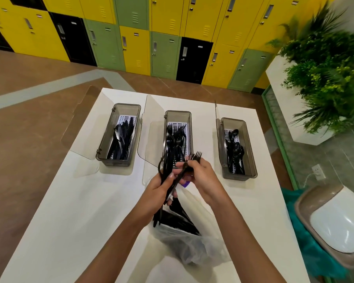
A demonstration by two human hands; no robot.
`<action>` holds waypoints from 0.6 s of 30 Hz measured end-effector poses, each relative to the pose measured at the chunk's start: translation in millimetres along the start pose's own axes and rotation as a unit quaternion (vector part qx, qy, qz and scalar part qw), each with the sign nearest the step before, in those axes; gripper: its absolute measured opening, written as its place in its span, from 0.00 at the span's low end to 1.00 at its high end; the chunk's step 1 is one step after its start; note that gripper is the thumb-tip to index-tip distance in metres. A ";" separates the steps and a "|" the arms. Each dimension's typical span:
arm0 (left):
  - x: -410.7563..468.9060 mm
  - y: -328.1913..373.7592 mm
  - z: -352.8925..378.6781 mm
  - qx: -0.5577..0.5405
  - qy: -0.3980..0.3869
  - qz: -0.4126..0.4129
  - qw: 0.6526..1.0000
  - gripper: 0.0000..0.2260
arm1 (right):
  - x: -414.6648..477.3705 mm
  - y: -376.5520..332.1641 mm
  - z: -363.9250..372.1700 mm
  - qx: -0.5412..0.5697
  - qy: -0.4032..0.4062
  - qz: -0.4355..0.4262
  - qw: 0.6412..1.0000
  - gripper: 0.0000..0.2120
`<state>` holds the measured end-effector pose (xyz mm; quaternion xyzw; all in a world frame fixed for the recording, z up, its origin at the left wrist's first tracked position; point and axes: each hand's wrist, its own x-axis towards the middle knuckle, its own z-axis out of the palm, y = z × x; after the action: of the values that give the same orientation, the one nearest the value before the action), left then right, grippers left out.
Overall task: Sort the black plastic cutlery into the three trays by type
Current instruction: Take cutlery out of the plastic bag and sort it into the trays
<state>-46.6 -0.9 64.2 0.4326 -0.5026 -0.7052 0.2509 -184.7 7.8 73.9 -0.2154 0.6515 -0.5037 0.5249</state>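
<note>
Three smoky plastic trays stand in a row on the white table. The left tray holds black knives, the middle tray black forks, the right tray black spoons. My left hand grips a bundle of black cutlery upright in front of the middle tray. My right hand pinches black forks by their handles, tines pointing up toward the middle tray. Below my hands a clear plastic bag holds more black cutlery.
Each tray's clear lid lies open to its left. A swing-top bin stands on the floor at the right, planters with greenery behind it. Yellow, green and black lockers line the far wall.
</note>
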 end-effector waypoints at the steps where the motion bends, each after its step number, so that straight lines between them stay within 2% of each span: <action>1: 2.3 0.4 -2.2 -0.012 0.007 -0.002 1.000 0.11 | 6.6 -3.0 -0.3 0.011 -0.013 0.006 1.000 0.13; 5: 9.6 2.2 -9.5 -0.053 0.049 -0.012 0.997 0.11 | 40.7 -14.1 -5.3 0.026 -0.030 0.010 0.999 0.11; 9: 20.3 3.1 -20.6 -0.073 0.071 -0.033 0.994 0.12 | 85.0 -35.3 -7.4 -0.005 0.013 -0.021 1.000 0.09; 14: 25.7 5.2 -28.9 -0.108 0.055 -0.050 0.991 0.12 | 147.3 -48.2 0.7 -0.168 0.099 -0.113 0.974 0.02; 18: 28.1 2.3 -30.8 -0.118 0.062 -0.061 0.989 0.12 | 165.8 -35.4 11.3 -0.302 0.103 -0.102 0.942 0.15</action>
<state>-34.3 -39.0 52.6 0.4727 -0.3716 -0.7455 0.2876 -242.4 -145.3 28.4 -0.3758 0.7979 -0.3540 0.3112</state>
